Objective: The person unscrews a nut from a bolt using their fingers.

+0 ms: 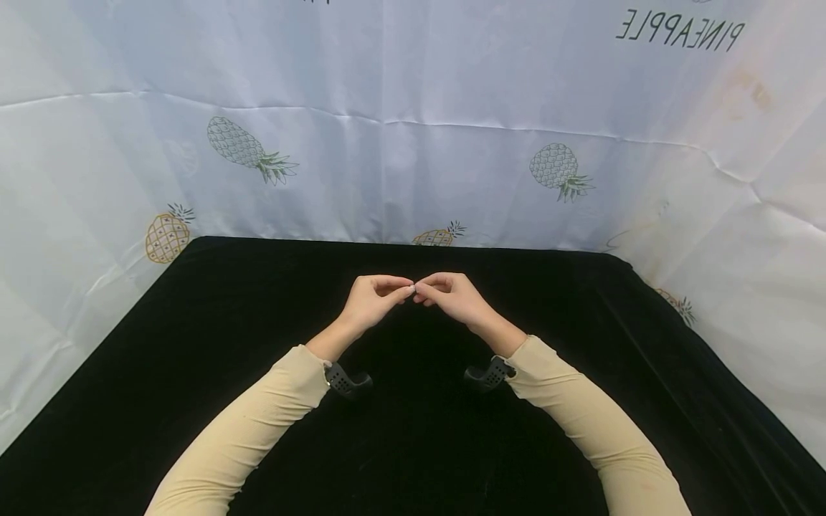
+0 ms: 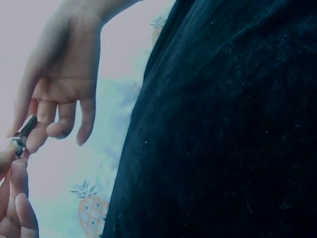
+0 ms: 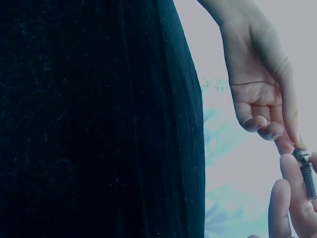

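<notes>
In the head view my left hand point(image 1: 369, 299) and right hand point(image 1: 458, 297) meet fingertip to fingertip above the black cloth, at mid-height of the picture. Between them is a small metal bolt point(image 3: 309, 181) with a threaded shank, clearer in the two wrist views. My left hand pinches it at its thicker end, the thumb on top in the right wrist view. Thumb and fingers of the right hand pinch it from the other side, beside the shank. A ring-like part sits near the thicker end; whether it is a separate nut I cannot tell. Fingertips partly hide the bolt.
Black cloth point(image 1: 413, 444) covers the table beneath both hands. A white curtain point(image 1: 413, 172) with printed pineapples stands behind it and along both sides. Each wrist carries a dark strap device, the left one point(image 1: 348, 381) and the right one point(image 1: 490, 374), below tan sleeves.
</notes>
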{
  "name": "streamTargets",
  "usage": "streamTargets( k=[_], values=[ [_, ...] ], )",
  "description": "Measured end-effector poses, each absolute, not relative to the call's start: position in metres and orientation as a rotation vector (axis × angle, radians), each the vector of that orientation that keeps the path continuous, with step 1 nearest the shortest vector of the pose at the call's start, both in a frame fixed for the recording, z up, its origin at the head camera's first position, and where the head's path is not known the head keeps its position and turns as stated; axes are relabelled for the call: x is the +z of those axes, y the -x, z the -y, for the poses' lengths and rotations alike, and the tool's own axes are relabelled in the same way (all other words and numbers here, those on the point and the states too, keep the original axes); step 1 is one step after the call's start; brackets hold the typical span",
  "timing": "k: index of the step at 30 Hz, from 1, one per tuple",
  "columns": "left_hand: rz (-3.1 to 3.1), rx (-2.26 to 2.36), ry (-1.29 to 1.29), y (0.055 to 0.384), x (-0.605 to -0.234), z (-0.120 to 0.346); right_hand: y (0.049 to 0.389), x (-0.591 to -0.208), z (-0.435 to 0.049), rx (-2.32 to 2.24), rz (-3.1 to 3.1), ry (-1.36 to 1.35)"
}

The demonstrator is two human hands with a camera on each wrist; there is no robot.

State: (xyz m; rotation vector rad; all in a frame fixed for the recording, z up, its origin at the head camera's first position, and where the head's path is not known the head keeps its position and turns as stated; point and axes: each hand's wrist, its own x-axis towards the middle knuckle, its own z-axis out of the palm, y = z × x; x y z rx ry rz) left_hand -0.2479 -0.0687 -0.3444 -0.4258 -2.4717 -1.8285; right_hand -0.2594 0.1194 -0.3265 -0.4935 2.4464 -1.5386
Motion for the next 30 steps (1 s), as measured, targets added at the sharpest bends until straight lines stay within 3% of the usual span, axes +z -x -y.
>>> streamTargets(
  k=[30],
  values=[
    [2.493, -1.815, 0.402, 0.2478, -0.3452, 0.068, 0.2596, -0.3264, -0.1193, -1.539, -2.442, 0.482]
  ],
)
